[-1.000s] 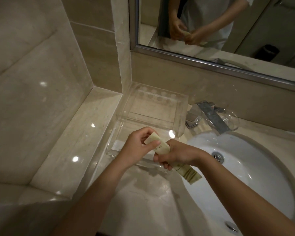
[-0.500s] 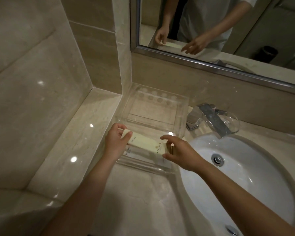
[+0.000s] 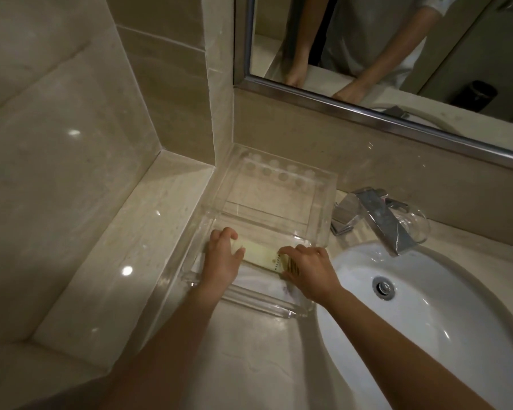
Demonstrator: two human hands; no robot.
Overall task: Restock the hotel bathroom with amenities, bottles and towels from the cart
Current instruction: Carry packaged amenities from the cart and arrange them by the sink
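A long pale yellow amenity packet (image 3: 259, 255) lies flat in the front compartment of a clear acrylic tray (image 3: 320, 208) on the marble counter. My left hand (image 3: 221, 258) rests on the packet's left end, fingers curled over it. The fingers of my right hand (image 3: 307, 267) press down on the packet's right end, where a darker striped band shows. A second pale packet seems to lie under the first, mostly hidden by my hands. The tray's rear compartment holds nothing I can see.
A white oval sink (image 3: 427, 321) sits right of the tray, with a chrome faucet (image 3: 376, 220) behind it. A raised marble ledge (image 3: 125, 247) runs along the left. A mirror (image 3: 397, 54) above shows a person's arms.
The packet went from being held up between both hands over the counter down into the tray's front compartment. Both hands now press its ends flat.
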